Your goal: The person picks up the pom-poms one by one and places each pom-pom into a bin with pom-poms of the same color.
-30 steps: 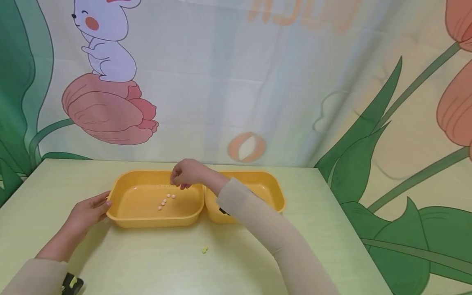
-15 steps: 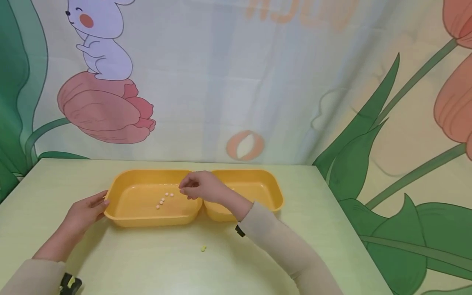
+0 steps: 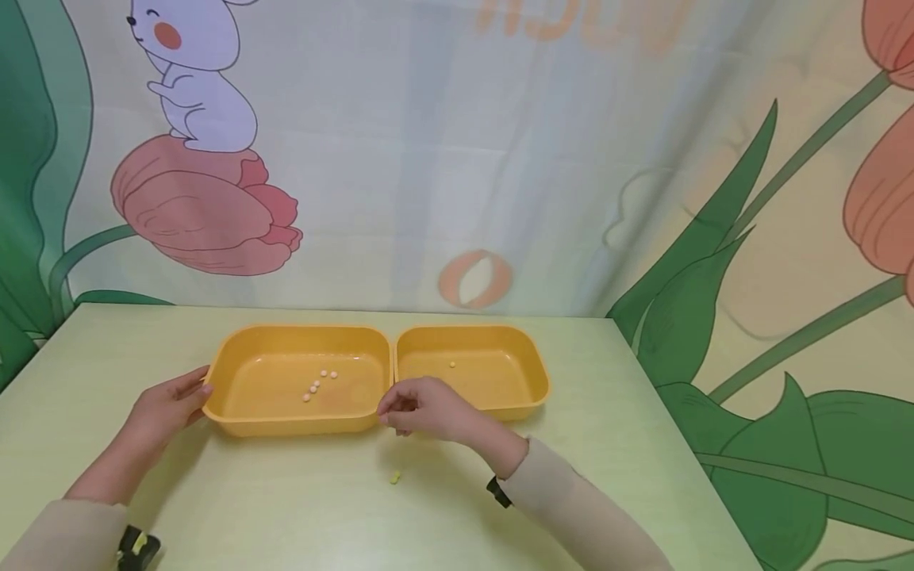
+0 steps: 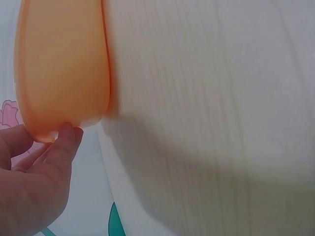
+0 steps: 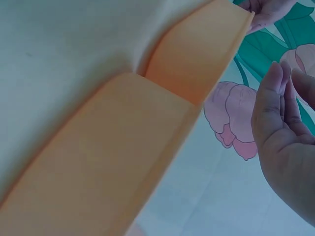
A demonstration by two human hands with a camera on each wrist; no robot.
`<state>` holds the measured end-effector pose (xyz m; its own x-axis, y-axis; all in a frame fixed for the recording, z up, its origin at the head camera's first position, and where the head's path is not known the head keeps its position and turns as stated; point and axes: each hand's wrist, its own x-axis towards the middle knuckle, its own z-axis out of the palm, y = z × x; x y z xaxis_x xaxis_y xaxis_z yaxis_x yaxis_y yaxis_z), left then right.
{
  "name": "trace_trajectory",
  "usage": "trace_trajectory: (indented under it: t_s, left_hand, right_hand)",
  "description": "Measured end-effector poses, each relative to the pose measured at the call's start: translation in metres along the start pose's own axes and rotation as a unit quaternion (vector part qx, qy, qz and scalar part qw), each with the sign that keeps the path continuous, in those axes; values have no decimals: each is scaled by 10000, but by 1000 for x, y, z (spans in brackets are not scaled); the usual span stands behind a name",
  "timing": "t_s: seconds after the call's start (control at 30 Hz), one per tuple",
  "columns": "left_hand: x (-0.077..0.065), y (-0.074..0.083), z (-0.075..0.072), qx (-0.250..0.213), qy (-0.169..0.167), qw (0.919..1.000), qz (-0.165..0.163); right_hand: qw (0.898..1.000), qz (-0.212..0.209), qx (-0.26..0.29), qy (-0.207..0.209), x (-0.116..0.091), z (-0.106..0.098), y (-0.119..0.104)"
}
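Observation:
At the left end of the left yellow tray (image 3: 300, 426), my left hand (image 3: 166, 408) holds the wall, thumb at the rim and fingers along the outside. The left wrist view shows the left hand (image 4: 42, 177) with its fingertips right at the tray's end (image 4: 64, 64). Several small white beads (image 3: 315, 386) lie on this tray's floor. My right hand (image 3: 428, 408) hangs over the front edge where the two trays meet. Its fingers are loosely bent, and in the right wrist view the right hand (image 5: 285, 132) shows a small gap between thumb and fingertips, nothing visible there.
The right yellow tray (image 3: 524, 408) stands against the left one, with one tiny pale bead (image 3: 452, 365) inside. A small yellow-green piece (image 3: 396, 477) lies on the pale table (image 3: 300, 507) in front of the trays. A printed curtain (image 3: 357, 159) hangs behind the table.
My right hand has moved from above the left tray towards me and to the right, down to the trays' front edge. My left hand stays at the left tray's end; the white beads look unmoved.

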<state>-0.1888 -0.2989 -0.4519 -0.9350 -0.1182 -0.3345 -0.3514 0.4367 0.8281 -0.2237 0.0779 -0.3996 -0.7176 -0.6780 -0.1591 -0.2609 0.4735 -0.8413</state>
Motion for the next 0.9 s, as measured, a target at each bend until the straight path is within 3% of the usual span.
trace_trajectory:
  t_s: [0.47, 0.9]
  left_hand:
    - [0, 0, 0, 112, -8, 9999, 44]
    - [0, -1, 1, 95, 32, 9999, -46]
  right_hand:
    - [9986, 379, -249, -257, -23, 20, 34]
    - [9945, 493, -888, -264, -22, 33, 47]
